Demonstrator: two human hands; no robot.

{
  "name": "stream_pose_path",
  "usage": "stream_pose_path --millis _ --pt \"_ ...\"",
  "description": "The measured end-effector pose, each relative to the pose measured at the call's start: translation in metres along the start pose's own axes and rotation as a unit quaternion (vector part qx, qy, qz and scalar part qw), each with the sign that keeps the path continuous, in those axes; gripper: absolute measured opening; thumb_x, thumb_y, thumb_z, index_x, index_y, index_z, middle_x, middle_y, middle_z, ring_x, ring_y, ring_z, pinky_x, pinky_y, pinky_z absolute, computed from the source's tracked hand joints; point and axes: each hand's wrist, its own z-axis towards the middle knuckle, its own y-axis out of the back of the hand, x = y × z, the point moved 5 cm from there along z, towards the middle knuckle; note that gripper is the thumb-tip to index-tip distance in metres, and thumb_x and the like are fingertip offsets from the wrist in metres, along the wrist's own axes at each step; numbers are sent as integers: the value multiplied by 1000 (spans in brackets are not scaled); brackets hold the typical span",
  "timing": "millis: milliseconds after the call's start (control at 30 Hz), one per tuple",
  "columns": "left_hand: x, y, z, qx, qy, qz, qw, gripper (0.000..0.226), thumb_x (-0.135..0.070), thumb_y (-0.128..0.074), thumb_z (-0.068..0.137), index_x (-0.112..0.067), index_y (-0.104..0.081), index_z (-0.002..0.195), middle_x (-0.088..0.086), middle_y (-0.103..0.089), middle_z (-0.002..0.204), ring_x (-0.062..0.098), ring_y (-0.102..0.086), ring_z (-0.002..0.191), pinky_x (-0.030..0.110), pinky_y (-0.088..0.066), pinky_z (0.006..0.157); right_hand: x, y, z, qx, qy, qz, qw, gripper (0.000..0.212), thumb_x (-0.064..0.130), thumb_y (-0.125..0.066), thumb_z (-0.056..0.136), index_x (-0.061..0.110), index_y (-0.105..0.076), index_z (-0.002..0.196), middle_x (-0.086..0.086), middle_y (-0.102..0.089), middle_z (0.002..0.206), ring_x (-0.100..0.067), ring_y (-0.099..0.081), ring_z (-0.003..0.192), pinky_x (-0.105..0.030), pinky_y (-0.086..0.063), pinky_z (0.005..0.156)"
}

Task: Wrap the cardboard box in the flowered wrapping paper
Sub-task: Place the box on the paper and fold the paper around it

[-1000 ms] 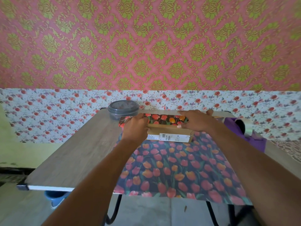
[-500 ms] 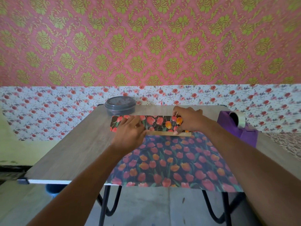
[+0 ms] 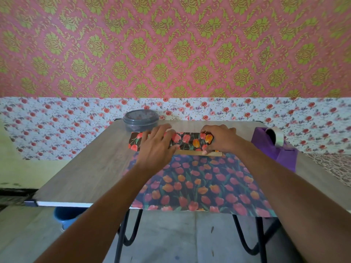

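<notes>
The flowered wrapping paper (image 3: 199, 179), dark with red and orange tulips, lies spread on the wooden table (image 3: 91, 168) and hangs past its near edge. Its far end is folded over the flat cardboard box (image 3: 197, 153), of which only a thin brown strip shows along the near side. My left hand (image 3: 157, 147) lies flat on the folded paper over the box, fingers spread. My right hand (image 3: 218, 138) grips the box's right end, thumb on the cardboard edge and fingers over the paper.
A grey lidded round container (image 3: 141, 120) stands just behind the box at the table's far edge. A purple tape dispenser (image 3: 275, 145) with a roll of clear tape sits at the right. A blue bucket (image 3: 66, 217) is under the table on the left.
The box, tilted up with its labelled side showing a second ago, now lies flat with the paper folded over its top. My left hand has slid forward onto the paper.
</notes>
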Motion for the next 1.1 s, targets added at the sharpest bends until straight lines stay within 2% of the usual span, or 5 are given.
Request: stream_pose_path --millis 167,500,867,1000,1100 --pt "11 -35 7 142 13 11 990 58 -52 -40 104 -27 -33 156 -4 -35 161 20 -29 149 49 -22 118 0 6 2 7 10 3 1000 82 45 -92 68 33 -56 141 1 -63 133 -30 -47 131 -44 -25 93" --pt "33 -53 -13 209 90 -69 971 61 -63 -17 104 -52 16 154 -3 10 169 27 3 156 68 -11 117 -5 16 10 91 26 1 996 104 20 -97 64 32 -44 153 1 -54 150 -28 -49 137 -50 -41 111" --pt "12 -26 -45 138 49 -6 989 68 -66 -57 88 -22 -46 139 2 -41 147 30 -38 137 67 -20 108 3 -27 -48 -60 121 -229 964 107 39 -87 73 45 -22 157 6 -43 153 -21 -42 129 -44 -33 88" --pt "3 -22 -51 184 73 -2 980 74 -60 -62 90 -23 -33 147 0 -27 155 27 -29 144 70 -21 111 4 -37 -58 -73 100 -246 961 100 27 -80 82 43 -18 159 2 -32 161 -24 -35 133 -43 -27 87" --pt "-10 -10 -54 186 55 -48 980 85 -73 -50 88 -24 -24 153 -1 -19 159 22 -21 146 67 -20 114 6 -33 -56 -25 99 -191 976 95 56 -75 81 42 -22 158 1 -30 160 -27 -30 138 -51 -31 96"
